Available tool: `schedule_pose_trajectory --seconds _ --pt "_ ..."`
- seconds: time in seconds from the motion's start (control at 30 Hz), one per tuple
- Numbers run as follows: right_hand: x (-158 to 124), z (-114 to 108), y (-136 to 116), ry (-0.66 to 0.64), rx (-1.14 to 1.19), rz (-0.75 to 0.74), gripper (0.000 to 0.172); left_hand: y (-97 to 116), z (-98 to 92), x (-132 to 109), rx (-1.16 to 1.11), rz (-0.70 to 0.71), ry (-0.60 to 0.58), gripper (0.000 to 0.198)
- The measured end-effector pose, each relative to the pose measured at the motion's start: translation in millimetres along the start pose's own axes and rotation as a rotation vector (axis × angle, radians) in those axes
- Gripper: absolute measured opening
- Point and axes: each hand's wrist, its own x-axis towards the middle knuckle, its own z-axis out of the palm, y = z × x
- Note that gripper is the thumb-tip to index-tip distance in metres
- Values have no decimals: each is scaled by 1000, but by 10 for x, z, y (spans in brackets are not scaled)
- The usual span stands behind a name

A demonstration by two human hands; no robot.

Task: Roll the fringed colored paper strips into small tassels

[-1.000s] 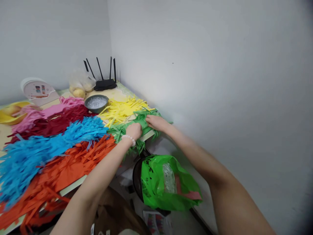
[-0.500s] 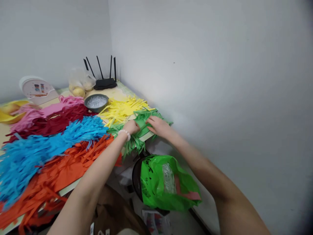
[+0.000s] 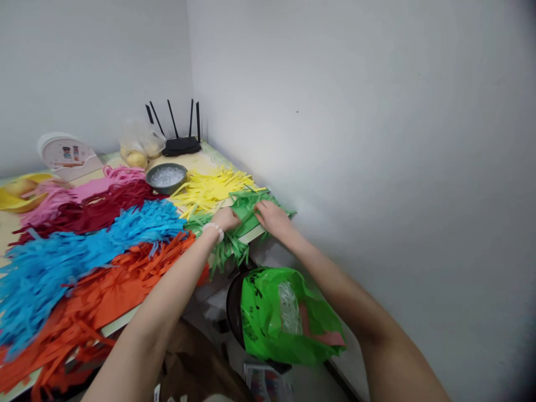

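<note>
A green fringed sheet point(image 3: 247, 215), crepe paper or thin felt by its look, lies at the table's near right corner, part of its fringe hanging over the edge. My left hand point(image 3: 226, 219), with a pale bead bracelet at the wrist, is closed on its left part. At its right part is my right hand point(image 3: 272, 216), fingers bent together and pinching the green material. Just behind lies a yellow fringed sheet point(image 3: 215, 187). Blue point(image 3: 96, 240) and orange fringed pieces point(image 3: 117, 296) spread to the left of my left hand.
Dark red point(image 3: 96, 212) and pink fringed pieces point(image 3: 90, 190) lie farther back. Behind them stand a grey bowl point(image 3: 166, 177) of clear bits, a bag of yellow fruit point(image 3: 137, 156) and a black router point(image 3: 182, 146). A bin with a green bag point(image 3: 268, 318) stands below the corner; a wall rises at right.
My right hand has shifted slightly right and its fingers have drawn together on the green sheet. My left hand has barely moved. The view has tilted up a little.
</note>
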Motion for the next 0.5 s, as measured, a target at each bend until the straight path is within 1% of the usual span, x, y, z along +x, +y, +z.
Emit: schedule_pose_trajectory --seconds 0.17,0.27,0.37,0.5 --pt "-20 -2 15 16 -6 -6 13 -12 11 22 -13 -3 2 31" --pt "-19 2 14 16 -11 -29 17 -21 19 32 -23 -5 2 31" --pt "-8 15 13 0 -23 -57 16 -32 28 38 -38 -6 4 31" --pt "-26 -10 34 -36 -39 -86 22 -41 30 42 -73 -20 19 32"
